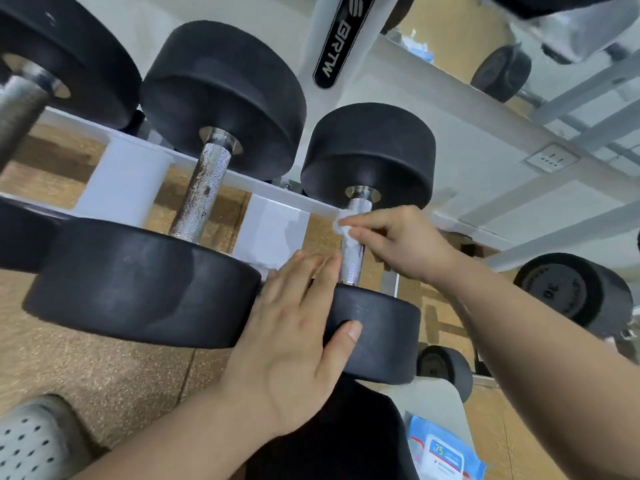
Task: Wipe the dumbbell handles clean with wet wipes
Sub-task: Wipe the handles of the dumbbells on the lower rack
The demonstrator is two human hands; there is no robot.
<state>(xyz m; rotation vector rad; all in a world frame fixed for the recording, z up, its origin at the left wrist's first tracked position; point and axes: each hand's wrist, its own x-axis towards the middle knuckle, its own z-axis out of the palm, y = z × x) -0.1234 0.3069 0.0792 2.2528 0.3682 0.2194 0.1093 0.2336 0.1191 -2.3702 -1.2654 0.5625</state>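
A small black dumbbell lies on the white rack, its knurled steel handle (352,265) running between two rubber heads. My right hand (398,244) wraps a white wet wipe (343,226) around the upper part of that handle. My left hand (298,327) lies on the near rubber head (381,327), fingers straight across its top edge and thumb on its face. Left of it lies a larger dumbbell with a rust-spotted handle (204,192).
A pack of wet wipes (440,452) lies on a grey surface at the bottom right. The white rack rail (277,192) crosses behind the handles. More dumbbells (571,289) sit on lower shelves at the right. A grey perforated shoe (31,441) stands on the speckled floor.
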